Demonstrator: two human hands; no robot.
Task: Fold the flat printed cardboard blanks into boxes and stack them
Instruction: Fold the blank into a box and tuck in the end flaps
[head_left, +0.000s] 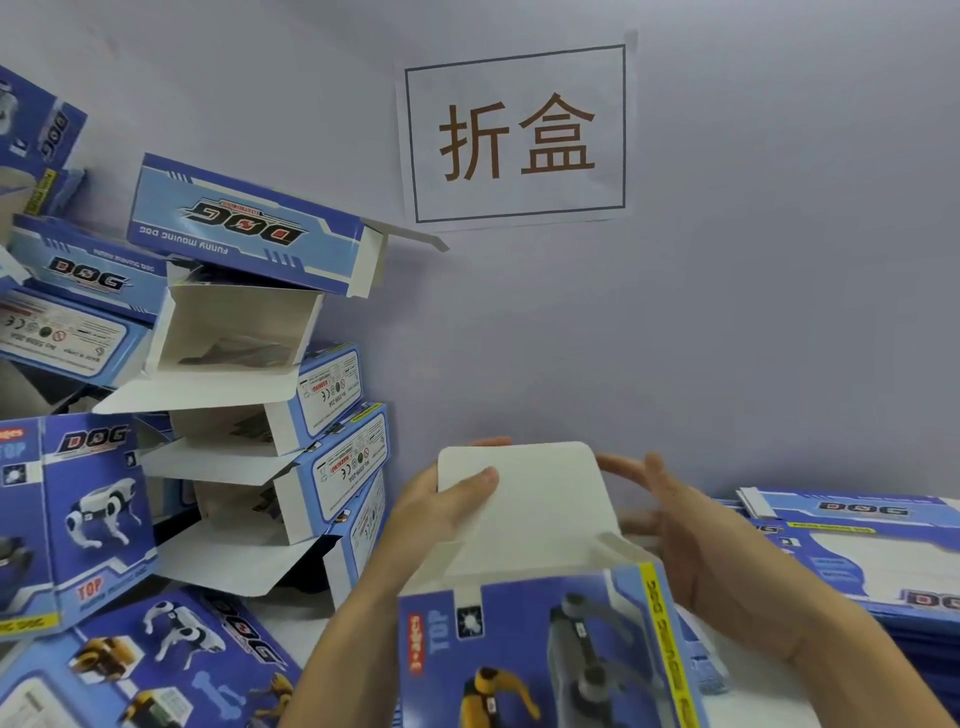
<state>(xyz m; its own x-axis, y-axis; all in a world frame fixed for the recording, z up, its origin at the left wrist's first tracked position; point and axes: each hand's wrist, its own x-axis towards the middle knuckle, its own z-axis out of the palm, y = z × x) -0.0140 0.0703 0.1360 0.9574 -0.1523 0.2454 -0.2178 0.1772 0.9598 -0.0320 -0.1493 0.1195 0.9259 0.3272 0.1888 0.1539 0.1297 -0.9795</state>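
Box (550, 649) flap (524, 499) pinched by left hand (441, 506); right hand (691, 540) relaxed beside it

A single head-worn view looks forward and down, close over the desk (291, 631). It faces the wall (727, 338) along the desk's far edge.

Paper sign (514, 135) on grey wall (753, 312)

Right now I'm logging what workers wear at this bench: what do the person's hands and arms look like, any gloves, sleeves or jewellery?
Both are bare. The left hand and right hand wear no gloves, and no ring shows on the visible fingers. Both forearms are uncovered as far as the frame shows: no sleeve, watch or wristband in view.
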